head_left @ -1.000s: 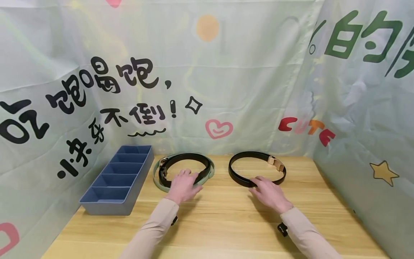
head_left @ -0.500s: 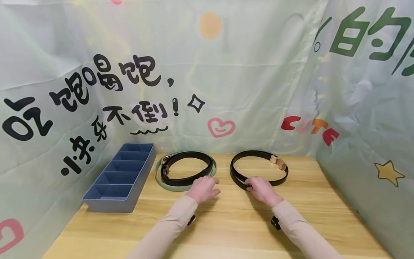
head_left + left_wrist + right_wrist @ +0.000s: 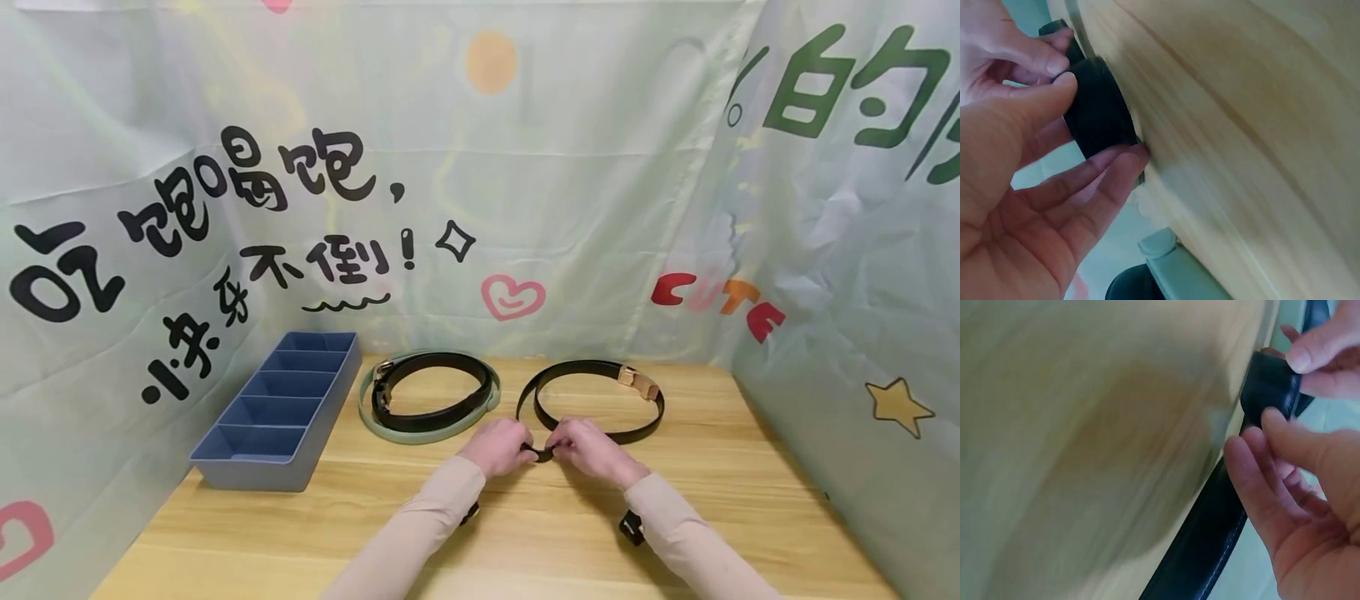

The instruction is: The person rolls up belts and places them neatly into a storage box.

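Observation:
A black belt [image 3: 636, 434] with a gold buckle [image 3: 637, 382] lies coiled at the back right of the table. At its near left side, my left hand [image 3: 498, 447] pinches a short bent stretch of the strap [image 3: 1100, 109] between thumb and fingers. Just to the right, my right hand [image 3: 592, 450] pinches the same strap, and a small loop of it hangs between both hands. In the right wrist view the strap's rounded fold [image 3: 1269, 387] shows at the fingertips, with more of the belt running down below.
Left of the hands, another black belt [image 3: 420, 422] lies coiled on a light green belt [image 3: 420, 437]. A blue-grey box [image 3: 247, 478] with several compartments stands at the left. Printed cloth [image 3: 585, 208] hangs behind the wooden table [image 3: 525, 550].
My left hand has moved right, from the left-hand belts to the gold-buckled belt, and now grips its strap. My right hand has drawn that strap toward me and slightly left.

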The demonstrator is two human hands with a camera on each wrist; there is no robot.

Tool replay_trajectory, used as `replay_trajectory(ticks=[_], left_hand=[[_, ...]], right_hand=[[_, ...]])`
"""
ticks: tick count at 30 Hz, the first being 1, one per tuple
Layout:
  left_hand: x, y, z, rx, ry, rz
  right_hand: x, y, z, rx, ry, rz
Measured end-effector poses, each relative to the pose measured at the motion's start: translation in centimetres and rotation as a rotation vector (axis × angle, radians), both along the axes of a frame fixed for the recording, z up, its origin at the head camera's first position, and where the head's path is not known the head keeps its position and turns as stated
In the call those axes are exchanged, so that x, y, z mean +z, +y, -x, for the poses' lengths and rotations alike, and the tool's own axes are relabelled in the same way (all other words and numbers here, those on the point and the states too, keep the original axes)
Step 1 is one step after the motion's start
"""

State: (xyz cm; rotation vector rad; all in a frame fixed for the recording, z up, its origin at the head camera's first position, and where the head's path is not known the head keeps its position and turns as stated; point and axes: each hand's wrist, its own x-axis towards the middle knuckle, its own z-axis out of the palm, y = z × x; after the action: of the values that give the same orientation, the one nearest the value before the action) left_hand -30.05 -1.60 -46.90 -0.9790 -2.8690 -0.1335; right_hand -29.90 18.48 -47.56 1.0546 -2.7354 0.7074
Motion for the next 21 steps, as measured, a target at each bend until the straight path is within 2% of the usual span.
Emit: replay_trajectory(ticks=[3, 7, 10, 12, 16, 21], left_hand=[[0.1, 0.1, 0.1, 0.01, -0.03, -0.068], [0.3, 0.3, 0.0, 0.01, -0.044, -0.105], [0.5, 0.5, -0.2, -0.02, -0.067, -0.113], [0.5, 0.5, -0.2, -0.032, -0.095, -0.132], [0.4, 0.2, 0.0, -0.009, -0.179, -0.175], [0.5, -0.1, 0.1, -0.019, -0.262, -0.196]], right_hand=[[-0.2, -0.3, 0.0, -0.032, 0.04, 0.009], [-0.3, -0.9, -0.2, -0.028, 0.004, 0.01], [-0.3, -1.4, -0.3, -0.019, -0.015, 0.016], [-0.4, -1.7, -0.3, -0.02, 0.004, 0.014], [-0.5, -1.8, -0.4, -0.016, 0.027, 0.002], [-0.5, -1.7, -0.6, -0.035, -0.04, 0.028]])
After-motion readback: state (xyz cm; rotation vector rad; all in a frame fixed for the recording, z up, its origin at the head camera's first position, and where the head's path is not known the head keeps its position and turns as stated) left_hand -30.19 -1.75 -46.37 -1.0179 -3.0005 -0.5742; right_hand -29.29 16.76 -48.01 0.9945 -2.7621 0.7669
